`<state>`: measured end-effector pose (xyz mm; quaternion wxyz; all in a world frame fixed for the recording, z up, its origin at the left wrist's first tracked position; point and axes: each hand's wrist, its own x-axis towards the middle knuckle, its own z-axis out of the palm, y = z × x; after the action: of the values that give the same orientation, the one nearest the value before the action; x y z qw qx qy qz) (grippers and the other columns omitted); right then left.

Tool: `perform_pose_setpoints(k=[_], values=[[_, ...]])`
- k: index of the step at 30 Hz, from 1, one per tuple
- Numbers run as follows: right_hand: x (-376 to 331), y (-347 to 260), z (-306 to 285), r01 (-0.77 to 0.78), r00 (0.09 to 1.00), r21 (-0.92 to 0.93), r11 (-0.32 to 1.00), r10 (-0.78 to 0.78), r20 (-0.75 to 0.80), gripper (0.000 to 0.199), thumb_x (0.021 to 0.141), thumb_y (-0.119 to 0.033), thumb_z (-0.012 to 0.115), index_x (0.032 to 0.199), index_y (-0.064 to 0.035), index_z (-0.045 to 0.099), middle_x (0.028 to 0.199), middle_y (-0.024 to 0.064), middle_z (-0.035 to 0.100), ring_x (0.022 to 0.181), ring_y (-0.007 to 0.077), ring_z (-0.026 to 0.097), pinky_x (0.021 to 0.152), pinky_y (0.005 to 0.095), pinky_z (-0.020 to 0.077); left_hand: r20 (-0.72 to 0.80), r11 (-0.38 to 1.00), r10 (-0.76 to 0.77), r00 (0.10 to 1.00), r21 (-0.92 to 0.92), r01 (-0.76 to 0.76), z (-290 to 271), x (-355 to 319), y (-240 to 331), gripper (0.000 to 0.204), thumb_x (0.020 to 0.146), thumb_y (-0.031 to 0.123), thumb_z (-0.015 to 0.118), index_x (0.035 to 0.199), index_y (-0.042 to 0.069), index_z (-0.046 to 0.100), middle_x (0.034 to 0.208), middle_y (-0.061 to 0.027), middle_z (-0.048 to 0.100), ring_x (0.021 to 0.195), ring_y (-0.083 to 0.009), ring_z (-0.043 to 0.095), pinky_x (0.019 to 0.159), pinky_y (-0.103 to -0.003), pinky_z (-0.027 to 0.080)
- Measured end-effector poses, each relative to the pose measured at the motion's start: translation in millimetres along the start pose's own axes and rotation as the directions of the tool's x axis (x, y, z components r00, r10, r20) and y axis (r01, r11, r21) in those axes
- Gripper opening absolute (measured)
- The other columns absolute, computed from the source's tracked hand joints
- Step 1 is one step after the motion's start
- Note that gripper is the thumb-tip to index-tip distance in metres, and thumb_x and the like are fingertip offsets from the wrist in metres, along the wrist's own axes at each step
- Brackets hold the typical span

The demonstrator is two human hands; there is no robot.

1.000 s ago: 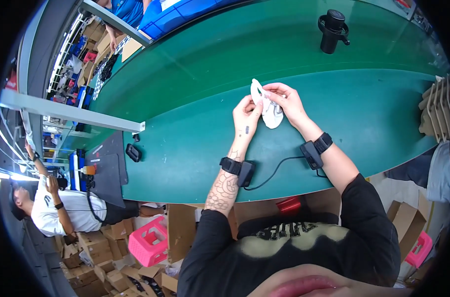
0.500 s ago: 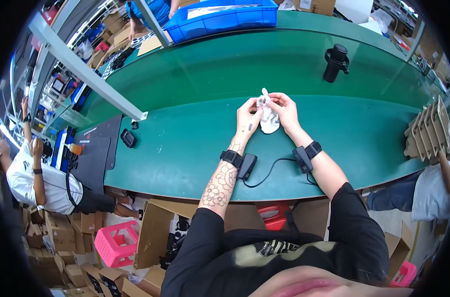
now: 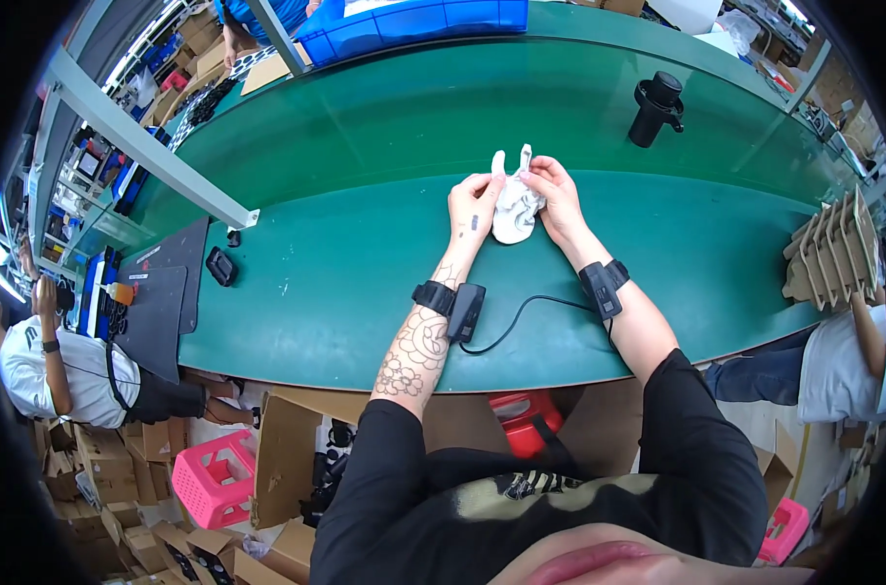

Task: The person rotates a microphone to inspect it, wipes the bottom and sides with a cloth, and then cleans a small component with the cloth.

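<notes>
A crumpled white glove (image 3: 514,216) is held up between my two hands over the green worktable. Two narrow finger-like ends of it stick up above my grip, and its rounded lower part hangs below. My left hand (image 3: 472,207) pinches its left side between thumb and fingers. On the opposite side my right hand (image 3: 558,200) grips it the same way, thumb toward the middle. Some of the glove is hidden behind my fingers.
Beyond the glove, a black cylindrical device (image 3: 656,109) stands near the back right. A small black part (image 3: 221,266) lies left, beside dark mats (image 3: 155,307). Cardboard dividers (image 3: 833,252) stand at the right end. A blue bin (image 3: 413,34) sits behind. A cable links my wrist devices. Several people work nearby.
The glove is spread wider, and two finger-like ends now show on top where one stood out before. My hands have moved slightly apart. The whole view has shifted a little.
</notes>
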<state>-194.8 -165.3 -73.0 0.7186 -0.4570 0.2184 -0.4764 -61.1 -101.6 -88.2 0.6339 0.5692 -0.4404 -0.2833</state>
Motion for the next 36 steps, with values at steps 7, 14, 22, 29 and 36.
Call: perform_pose_setpoints(k=[7,14,22,29,36], values=[[-3,3,-1,-0.062,0.996,0.032,0.998,0.060,0.060,0.024,0.084,-0.007,0.066,0.107,-0.0025,0.061,0.094,0.0054,0.065,0.088,0.0130,0.061,0.078,0.0254,0.0479,-0.038,0.971,-0.065,0.997,-0.231,0.055,3,-2,11,0.019,0.088,0.010,0.064,0.098,-0.006,0.066,0.088,-0.0068,0.068,0.075,-0.0100,0.062,0.064,-0.022,0.049],[-9,1,9,-0.072,0.994,0.068,0.995,0.066,0.088,0.019,0.087,-0.012,0.064,0.103,-0.0021,0.062,0.092,0.0049,0.066,0.086,0.0118,0.061,0.077,0.0246,0.0478,-0.040,0.976,-0.121,0.992,-0.190,0.111,-9,-6,14,0.025,0.088,0.015,0.065,0.104,-0.004,0.065,0.092,-0.0076,0.067,0.079,-0.0111,0.062,0.065,-0.023,0.051],[-9,3,9,-0.011,0.999,-0.092,0.996,0.014,0.033,0.018,0.088,-0.017,0.064,0.099,-0.0025,0.063,0.088,0.0036,0.065,0.084,0.0095,0.060,0.074,0.0227,0.0470,-0.015,0.959,-0.136,0.991,-0.252,0.128,-6,-11,24,0.027,0.087,0.017,0.067,0.105,-0.003,0.066,0.095,-0.0087,0.067,0.084,-0.0140,0.064,0.070,-0.026,0.053],[-6,6,6,0.085,0.996,-0.287,0.954,-0.091,-0.008,0.015,0.087,-0.016,0.066,0.091,-0.0020,0.065,0.083,0.0019,0.065,0.076,0.0075,0.059,0.068,0.0216,0.0464,-0.052,0.965,-0.134,0.990,-0.233,0.119,-4,-5,23,0.023,0.087,0.013,0.067,0.100,-0.005,0.067,0.090,-0.0089,0.068,0.076,-0.0122,0.063,0.066,-0.024,0.053],[-8,6,8,0.107,0.992,-0.379,0.919,-0.124,-0.021,0.015,0.085,-0.015,0.069,0.090,-0.0012,0.066,0.081,0.0029,0.065,0.072,0.0084,0.060,0.064,0.0221,0.0472,-0.016,0.972,-0.141,0.990,-0.192,0.135,-8,-9,22,0.027,0.086,0.015,0.067,0.105,-0.004,0.066,0.097,-0.0097,0.068,0.084,-0.0147,0.064,0.069,-0.025,0.054]])
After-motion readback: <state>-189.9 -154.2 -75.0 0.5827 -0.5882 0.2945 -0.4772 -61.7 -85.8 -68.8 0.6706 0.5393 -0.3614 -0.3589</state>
